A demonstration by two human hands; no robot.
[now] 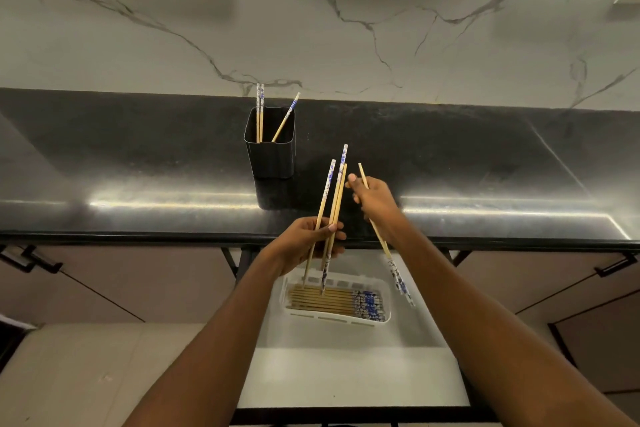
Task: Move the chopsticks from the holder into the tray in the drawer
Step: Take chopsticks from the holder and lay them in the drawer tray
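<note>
A black square holder (272,152) stands on the dark counter with three blue-patterned chopsticks (260,114) left in it. My left hand (304,243) grips a bundle of three chopsticks (332,198), held nearly upright over the counter's front edge. To its right, my right hand (375,204) holds a single chopstick (394,270) slanting down, patterned end lowest. Below both hands, the white tray (386,291) sits in the open drawer (346,374) and holds several chopsticks (332,300) lying side by side, patterned ends to the right.
The black counter (138,166) runs across the view with a white marble backsplash (346,28) behind. Closed cabinet fronts with dark handles (38,262) flank the drawer on both sides. The drawer's near part is bare white.
</note>
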